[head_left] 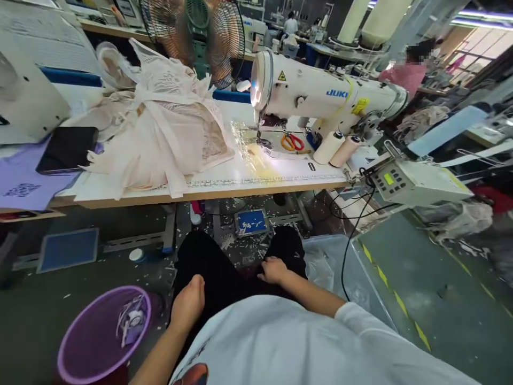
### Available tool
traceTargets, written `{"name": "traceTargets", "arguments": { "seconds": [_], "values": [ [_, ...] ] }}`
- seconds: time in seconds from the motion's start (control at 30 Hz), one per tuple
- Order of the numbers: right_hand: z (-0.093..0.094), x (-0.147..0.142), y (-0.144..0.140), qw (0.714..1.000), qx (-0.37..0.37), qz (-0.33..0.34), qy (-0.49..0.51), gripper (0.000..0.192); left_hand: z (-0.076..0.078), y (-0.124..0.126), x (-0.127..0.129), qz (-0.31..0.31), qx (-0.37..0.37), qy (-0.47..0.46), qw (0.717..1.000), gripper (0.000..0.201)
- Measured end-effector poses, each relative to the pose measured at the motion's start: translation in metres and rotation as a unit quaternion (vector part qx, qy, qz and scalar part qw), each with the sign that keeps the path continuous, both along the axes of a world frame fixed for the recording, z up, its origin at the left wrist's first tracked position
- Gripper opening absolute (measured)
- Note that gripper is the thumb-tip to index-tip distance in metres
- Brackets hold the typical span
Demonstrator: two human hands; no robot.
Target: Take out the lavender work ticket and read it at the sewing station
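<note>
My left hand (189, 302) rests on my left thigh, its fingers mostly turned out of sight. On the inner side of my right thigh lies my right hand (274, 269), fingers loosely bent over the black trousers (212, 264); I see nothing held in it. Both hands are below the table (224, 184) and apart from everything on it. A white JUKI sewing machine (312, 85) stands there with its lamp lit. Left of its needle is a pile of cream lace fabric pieces (168, 123). Scissors (292, 141) with orange and red handles lie under the machine arm.
Two thread cones (329, 148) stand by the machine, and a control box (417, 182) with cables is at right. A black phone (67, 149) lies on purple cloth (32, 179). A purple basket (66, 342) stands at left. A fan (198, 48) and a person (409, 72) are beyond.
</note>
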State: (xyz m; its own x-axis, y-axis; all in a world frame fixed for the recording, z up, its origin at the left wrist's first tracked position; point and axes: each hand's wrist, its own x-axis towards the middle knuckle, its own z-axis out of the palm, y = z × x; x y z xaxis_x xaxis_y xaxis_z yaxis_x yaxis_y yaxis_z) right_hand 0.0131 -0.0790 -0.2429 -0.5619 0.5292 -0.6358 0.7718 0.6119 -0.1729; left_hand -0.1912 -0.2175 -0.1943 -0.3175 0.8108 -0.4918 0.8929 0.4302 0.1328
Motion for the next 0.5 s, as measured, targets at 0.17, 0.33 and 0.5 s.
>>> {"name": "traceTargets", "arguments": {
  "seconds": [0.17,0.33,0.5],
  "values": [
    [0.024,0.036,0.01,1.0,-0.005,0.014,0.019,0.041,0.006,-0.009,-0.006,-0.04,0.01,-0.037,0.998,0.023],
    [0.027,0.034,0.008,0.999,0.043,-0.026,-0.015,0.026,0.001,0.0,0.001,-0.047,0.006,-0.048,0.998,0.025],
    [0.03,0.035,-0.004,0.999,0.0,-0.042,-0.027,0.029,-0.004,-0.003,0.002,-0.026,-0.007,-0.066,0.997,0.026]
  ]
}}
